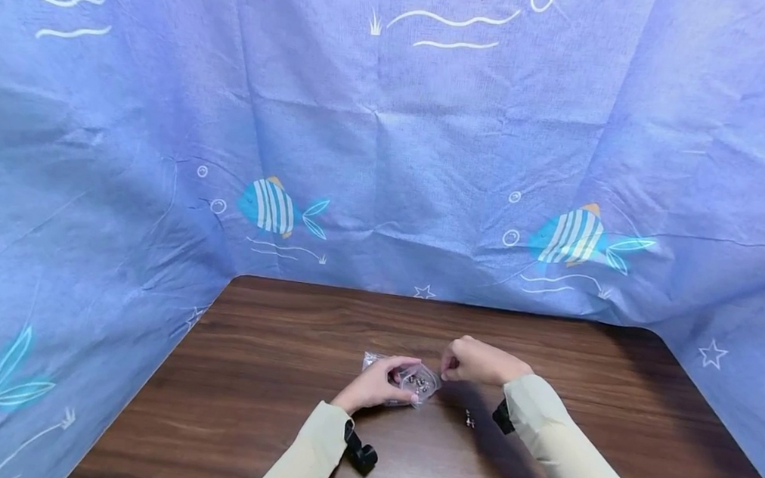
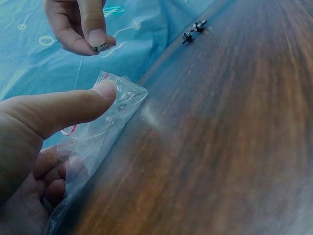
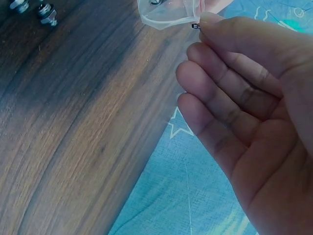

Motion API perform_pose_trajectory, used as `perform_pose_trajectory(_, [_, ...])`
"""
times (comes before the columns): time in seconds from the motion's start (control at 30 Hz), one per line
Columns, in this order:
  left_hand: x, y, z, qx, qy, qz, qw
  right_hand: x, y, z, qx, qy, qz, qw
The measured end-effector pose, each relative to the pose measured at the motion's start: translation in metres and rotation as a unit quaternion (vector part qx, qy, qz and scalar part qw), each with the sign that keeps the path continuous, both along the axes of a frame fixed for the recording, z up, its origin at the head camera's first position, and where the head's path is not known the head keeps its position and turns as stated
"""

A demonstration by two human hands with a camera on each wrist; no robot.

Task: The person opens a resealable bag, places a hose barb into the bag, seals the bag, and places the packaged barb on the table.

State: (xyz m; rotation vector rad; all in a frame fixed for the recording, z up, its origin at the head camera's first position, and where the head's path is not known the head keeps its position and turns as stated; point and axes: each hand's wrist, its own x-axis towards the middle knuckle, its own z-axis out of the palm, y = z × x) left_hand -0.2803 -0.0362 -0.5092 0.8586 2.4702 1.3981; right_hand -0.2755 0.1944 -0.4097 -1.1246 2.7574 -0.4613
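My left hand grips a clear zip bag with a red line along its mouth, thumb on one side and fingers round the other. Several small shiny metal bolts lie inside the bag, whose mouth is spread toward the right. Just right of that mouth, my right hand pinches a small metal bolt between thumb and index finger. Its other fingers are curled loosely, as the right wrist view shows. Most of the pinched bolt is hidden by the fingertips.
Loose bolts with nuts lie on the dark wood table, nearer the body than the right hand. A blue cloth with printed fish hangs behind the table and along its sides. Black straps circle both wrists.
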Motion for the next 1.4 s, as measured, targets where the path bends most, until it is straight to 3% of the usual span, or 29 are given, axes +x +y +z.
perform_pose_trajectory(0.43, [0.001,0.001,-0.001,-0.007,0.0,0.002,1.0,-0.004,-0.006,-0.011,-0.006,-0.006,0.008,0.9999])
perform_pose_trajectory(1.4, [-0.003,0.001,0.002,0.003,-0.002,-0.003,1.0,-0.01,-0.019,-0.009,-0.018,0.011,0.039,0.999])
